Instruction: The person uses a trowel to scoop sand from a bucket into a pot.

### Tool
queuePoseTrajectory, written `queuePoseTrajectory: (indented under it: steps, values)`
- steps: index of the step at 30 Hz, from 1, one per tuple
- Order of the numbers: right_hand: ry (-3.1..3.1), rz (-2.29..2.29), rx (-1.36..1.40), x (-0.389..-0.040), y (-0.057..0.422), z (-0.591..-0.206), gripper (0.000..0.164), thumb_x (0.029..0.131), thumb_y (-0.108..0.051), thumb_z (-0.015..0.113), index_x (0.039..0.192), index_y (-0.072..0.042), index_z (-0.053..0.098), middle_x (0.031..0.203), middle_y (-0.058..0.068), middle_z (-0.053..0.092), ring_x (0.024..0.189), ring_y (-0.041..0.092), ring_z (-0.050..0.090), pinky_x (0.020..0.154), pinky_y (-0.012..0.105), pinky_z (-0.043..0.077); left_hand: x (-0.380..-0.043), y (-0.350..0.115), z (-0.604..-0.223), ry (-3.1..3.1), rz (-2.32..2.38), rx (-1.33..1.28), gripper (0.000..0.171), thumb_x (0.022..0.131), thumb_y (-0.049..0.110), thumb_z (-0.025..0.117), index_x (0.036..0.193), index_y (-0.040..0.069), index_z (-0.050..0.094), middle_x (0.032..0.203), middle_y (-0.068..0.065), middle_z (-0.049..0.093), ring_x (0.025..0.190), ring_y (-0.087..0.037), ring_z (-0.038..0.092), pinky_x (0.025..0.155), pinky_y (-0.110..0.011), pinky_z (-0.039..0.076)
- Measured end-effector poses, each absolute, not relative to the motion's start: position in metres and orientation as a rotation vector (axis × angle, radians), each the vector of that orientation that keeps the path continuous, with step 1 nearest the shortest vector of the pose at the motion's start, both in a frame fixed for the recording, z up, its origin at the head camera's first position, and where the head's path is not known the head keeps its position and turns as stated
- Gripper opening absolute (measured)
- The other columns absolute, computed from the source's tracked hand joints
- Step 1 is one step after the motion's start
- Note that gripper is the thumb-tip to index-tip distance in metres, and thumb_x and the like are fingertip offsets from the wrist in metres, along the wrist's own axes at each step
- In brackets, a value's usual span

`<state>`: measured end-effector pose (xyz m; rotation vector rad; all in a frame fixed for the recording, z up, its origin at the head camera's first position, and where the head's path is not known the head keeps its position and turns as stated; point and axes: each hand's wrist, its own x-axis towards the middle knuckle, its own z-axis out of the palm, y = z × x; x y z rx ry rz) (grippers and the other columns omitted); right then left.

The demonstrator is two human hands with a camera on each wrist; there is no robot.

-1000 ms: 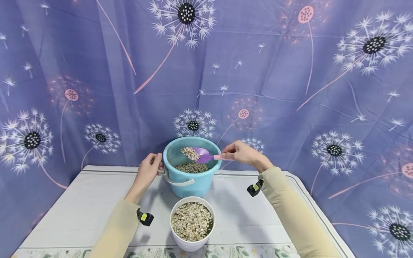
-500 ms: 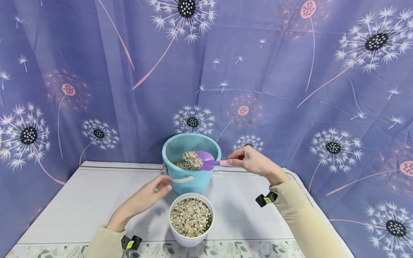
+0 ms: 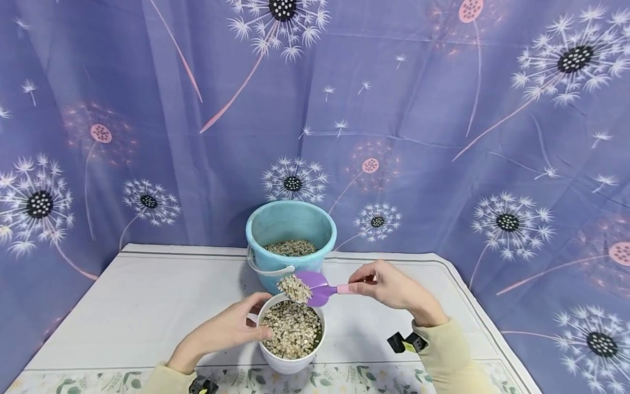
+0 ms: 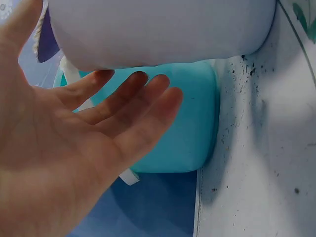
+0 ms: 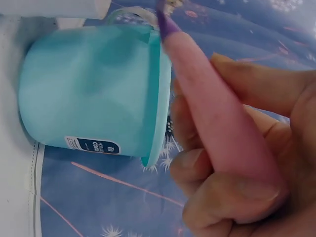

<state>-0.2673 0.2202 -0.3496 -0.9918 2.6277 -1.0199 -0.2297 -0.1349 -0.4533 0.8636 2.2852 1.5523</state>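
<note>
A purple trowel with a pink handle carries a heap of pale grains. My right hand grips its handle, fingers curled round it in the right wrist view. The blade hangs over the back rim of a white pot filled with the same mixed grains. At the pot's left side is my left hand, thumb by the near rim and index finger toward the back. Its fingers look extended in the left wrist view, one tip at the pot's wall.
Just behind the pot stands a light blue bucket with grains at its bottom and a white handle hanging in front. Dark specks lie on the white tablecloth. A purple dandelion-print curtain backs the table.
My right hand has brought the loaded trowel from above the bucket forward and down over the pot. My left hand has left the bucket's side and come to the pot.
</note>
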Motion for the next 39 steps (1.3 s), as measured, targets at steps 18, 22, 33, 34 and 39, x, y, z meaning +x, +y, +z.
queuePoseTrajectory:
  steps: [18,22,33,34,39]
  values:
    - [2.633,-1.084,-1.044,-0.245,0.217,-0.376,0.013,0.091,-0.025,0.07,0.095,-0.015,0.077,0.083,-0.009,0.067,0.071,0.009,0.056,0.066,0.026,0.05,-0.229,-0.135,-0.457,2.271,1.529,0.9,0.094,0.076,0.041,0.084,0.146,0.003,0.033,0.131,-0.008,0.054,0.115,-0.023,0.056,0.094,-0.036,0.049]
    - [2.714,-0.997,-1.077,-0.241,0.21,-0.375,0.012,0.09,-0.03,0.071,0.09,-0.02,0.077,0.076,-0.012,0.063,0.066,0.008,0.053,0.063,0.025,0.048,-0.228,-0.135,-0.457,2.315,1.508,0.896,0.093,0.075,0.039,0.085,0.145,0.004,0.035,0.129,-0.007,0.055,0.114,-0.023,0.056,0.095,-0.036,0.048]
    - [2.806,-0.892,-1.133,-0.242,0.21,-0.379,0.013,0.09,-0.036,0.07,0.087,-0.025,0.076,0.074,-0.016,0.059,0.066,0.004,0.052,0.063,0.024,0.047,-0.227,-0.134,-0.457,2.26,1.548,0.869,0.09,0.077,0.03,0.085,0.145,0.002,0.035,0.127,-0.008,0.056,0.113,-0.022,0.057,0.094,-0.034,0.049]
    - [2.815,-0.881,-1.13,-0.242,0.21,-0.378,0.013,0.09,-0.037,0.07,0.087,-0.025,0.076,0.074,-0.017,0.059,0.066,0.004,0.052,0.063,0.024,0.047,-0.227,-0.134,-0.457,2.264,1.545,0.867,0.09,0.076,0.03,0.086,0.145,0.002,0.035,0.127,-0.008,0.056,0.113,-0.022,0.057,0.094,-0.034,0.049]
    - [2.802,-0.862,-1.067,-0.239,0.208,-0.376,0.016,0.091,-0.037,0.068,0.087,-0.023,0.075,0.074,-0.018,0.062,0.066,0.002,0.054,0.063,0.024,0.048,-0.226,-0.134,-0.457,2.306,1.524,0.86,0.091,0.075,0.031,0.086,0.146,0.004,0.036,0.13,-0.006,0.055,0.116,-0.023,0.055,0.098,-0.039,0.046]
